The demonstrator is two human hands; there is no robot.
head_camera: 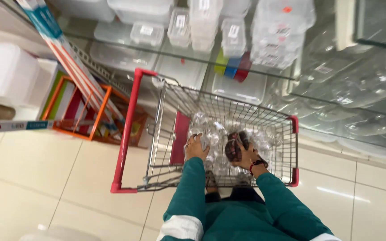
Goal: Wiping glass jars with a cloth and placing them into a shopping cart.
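Observation:
Both my arms, in green sleeves, reach down into a wire shopping cart [228, 109] with red corners and a red handle [128, 129]. The cart holds several clear glass pieces [211, 129] heaped together. My left hand [195, 147] lies on one of the glass pieces, fingers curled over it. My right hand [241, 149] is deeper in the pile and grips a dark, patterned object [234, 146]; a red and black band sits on that wrist.
Glass shelves [264, 73] beyond the cart carry clear plastic boxes with lids and stacked clear containers. An orange wire rack [90, 111] with coloured items stands left of the cart. The floor [32, 178] is of pale glossy tiles.

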